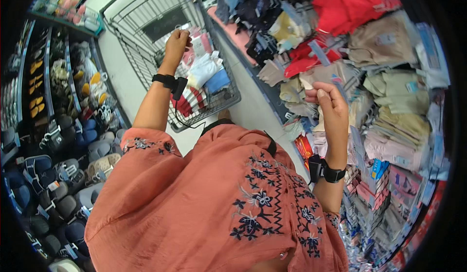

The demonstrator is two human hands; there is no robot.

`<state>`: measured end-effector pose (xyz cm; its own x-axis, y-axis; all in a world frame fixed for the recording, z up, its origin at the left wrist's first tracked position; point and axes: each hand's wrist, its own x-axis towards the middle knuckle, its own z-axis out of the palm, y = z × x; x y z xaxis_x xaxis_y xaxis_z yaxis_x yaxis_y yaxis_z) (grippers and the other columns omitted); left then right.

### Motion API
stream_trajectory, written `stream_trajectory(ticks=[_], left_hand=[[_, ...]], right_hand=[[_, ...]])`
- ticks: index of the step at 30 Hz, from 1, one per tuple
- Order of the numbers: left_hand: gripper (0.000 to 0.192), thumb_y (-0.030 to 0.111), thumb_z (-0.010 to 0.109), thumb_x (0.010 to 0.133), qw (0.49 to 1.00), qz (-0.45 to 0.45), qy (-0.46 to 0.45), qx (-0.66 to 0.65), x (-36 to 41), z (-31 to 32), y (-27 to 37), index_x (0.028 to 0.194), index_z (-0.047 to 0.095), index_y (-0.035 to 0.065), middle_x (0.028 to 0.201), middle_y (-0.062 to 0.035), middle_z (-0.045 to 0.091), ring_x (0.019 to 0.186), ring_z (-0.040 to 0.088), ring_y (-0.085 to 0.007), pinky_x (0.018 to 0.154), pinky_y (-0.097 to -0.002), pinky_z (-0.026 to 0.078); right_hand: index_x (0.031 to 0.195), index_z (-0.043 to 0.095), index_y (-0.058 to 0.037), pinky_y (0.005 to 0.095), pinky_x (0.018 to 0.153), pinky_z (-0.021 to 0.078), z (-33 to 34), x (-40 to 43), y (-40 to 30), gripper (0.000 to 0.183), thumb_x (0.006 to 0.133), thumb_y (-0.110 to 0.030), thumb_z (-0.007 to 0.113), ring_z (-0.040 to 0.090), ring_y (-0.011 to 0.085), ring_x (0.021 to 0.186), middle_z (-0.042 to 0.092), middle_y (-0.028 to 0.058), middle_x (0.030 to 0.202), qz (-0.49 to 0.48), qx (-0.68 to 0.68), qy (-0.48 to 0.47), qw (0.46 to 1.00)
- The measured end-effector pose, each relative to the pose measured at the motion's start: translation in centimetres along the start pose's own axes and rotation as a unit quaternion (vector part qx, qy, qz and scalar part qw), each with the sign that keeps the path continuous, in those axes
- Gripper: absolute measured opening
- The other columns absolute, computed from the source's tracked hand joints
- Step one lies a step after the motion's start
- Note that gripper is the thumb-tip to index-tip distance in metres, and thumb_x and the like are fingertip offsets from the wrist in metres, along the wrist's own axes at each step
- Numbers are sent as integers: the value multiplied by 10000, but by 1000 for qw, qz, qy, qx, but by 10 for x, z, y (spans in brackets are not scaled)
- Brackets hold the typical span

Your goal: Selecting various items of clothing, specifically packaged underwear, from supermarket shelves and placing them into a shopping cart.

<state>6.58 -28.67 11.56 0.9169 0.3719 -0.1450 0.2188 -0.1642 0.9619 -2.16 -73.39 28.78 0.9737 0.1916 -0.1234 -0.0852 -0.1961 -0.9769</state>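
My left hand (178, 45) is curled above the wire shopping cart (126, 40), near the clothes inside it. A small white piece shows by its fingertips; whether the fingers grip it is unclear. In the cart lie a white garment (202, 69), a blue folded item (218, 81), pink packaged pieces (206, 42) and a red-and-white striped cloth (186, 102). On the other side, my right hand (330, 102) is raised before the clothing display, fingers bent toward the thumb. A pale edge of cloth appears at its fingertips, and I cannot tell if it is held.
Folded garments (397, 89) with price tags fill the display at right, with red clothing (354, 5) at its top. Slippers (65, 199) hang along the left rack. A teal bin (91, 24) of small goods stands beyond it. The pale floor (113, 67) runs beside the cart.
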Motion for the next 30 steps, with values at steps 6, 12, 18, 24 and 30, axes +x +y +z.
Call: stream_trajectory(ticks=[6,12,18,24,30], left_hand=[[251,276,581,918,986,-166,7,26,-1,-16,-138,927,622,29,769,-65,659,644,659,-174,514,-314,508],[412,271,620,868,960,-167,-18,224,6,-18,-230,1151,620,-28,1004,-226,693,946,673,-360,836,-417,527],[540,289,614,862,939,-110,-77,318,18,-3,-244,1300,538,-19,1202,-268,623,1133,603,-378,977,-406,458],[642,340,689,824,917,-188,-98,337,28,10,-249,1307,517,-45,1240,-255,612,1174,582,-374,1000,-398,449],[632,354,688,769,914,-164,-98,359,35,11,-270,1332,552,103,1208,-263,618,1132,595,-400,976,-428,474]], right_hand=[[1153,597,-6,264,799,494,49,26,17,231,999,-154,506,650,143,877,696,106,997,72,-3,-42,997],[1149,594,11,268,821,490,71,37,19,236,998,-142,495,645,145,875,688,126,1011,122,-10,-26,992],[1165,590,11,272,833,486,75,35,27,243,1001,-133,483,649,149,876,688,127,1011,163,-30,-5,986],[1172,587,9,280,841,487,76,33,35,245,1004,-141,489,657,153,878,688,128,1013,176,-24,1,984],[1174,585,0,276,834,487,79,34,38,243,1006,-146,487,654,149,877,688,123,1010,181,-6,-6,983]])
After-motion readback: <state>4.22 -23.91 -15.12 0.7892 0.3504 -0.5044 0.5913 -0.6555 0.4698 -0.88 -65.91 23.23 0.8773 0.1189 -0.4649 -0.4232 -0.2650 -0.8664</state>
